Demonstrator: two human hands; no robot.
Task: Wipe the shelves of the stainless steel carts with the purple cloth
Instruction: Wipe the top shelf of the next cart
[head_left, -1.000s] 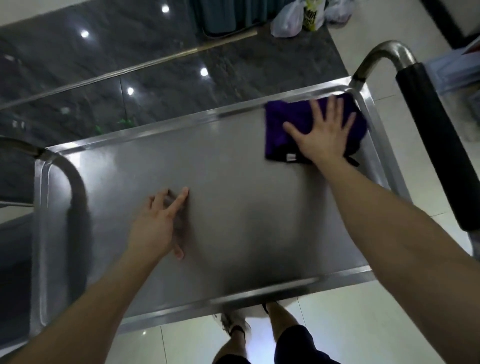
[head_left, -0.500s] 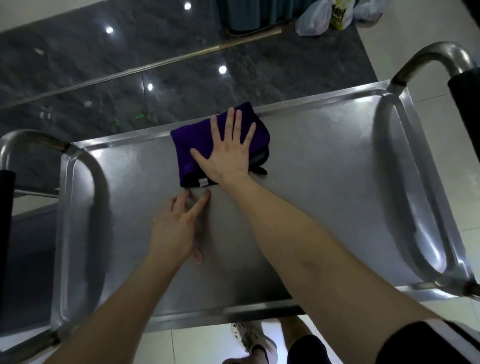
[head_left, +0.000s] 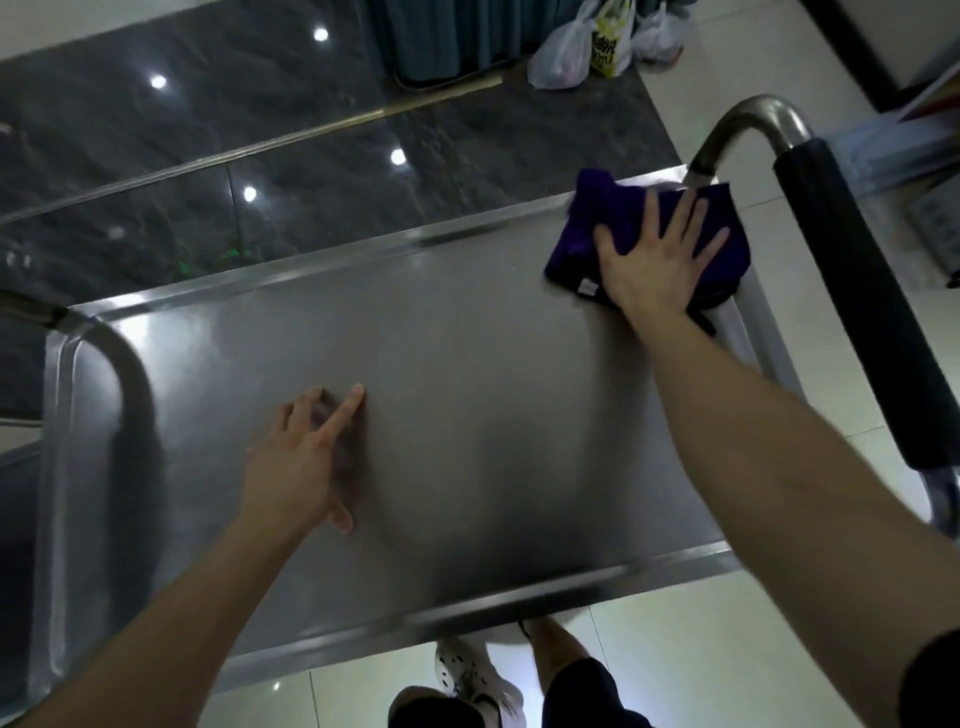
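1. My right hand lies flat on the purple cloth. Its fingers are straight and spread wide. They press the cloth down and do not curl round it.
2. The cloth is folded. It sits in the far right corner of the cart's top shelf, up against the far rim and just beside the post of the black handle.
3. My left hand rests on the bare shelf near the middle, well apart from the cloth. Its fingers are straight and hold nothing. I think it steadies the cart.
4. I judge that the step in hand is wiping the top shelf, with the cloth at the right end of a stroke.
5. Next, I think the cloth has to slide left across the shelf. That calls for a flat palm and a steady push down, so the cloth does not bunch up or slip out.
6. My left hand lies in that path, so it may need to lift or move aside.
7. I cannot see the lower shelves, so I guess they are left to do.
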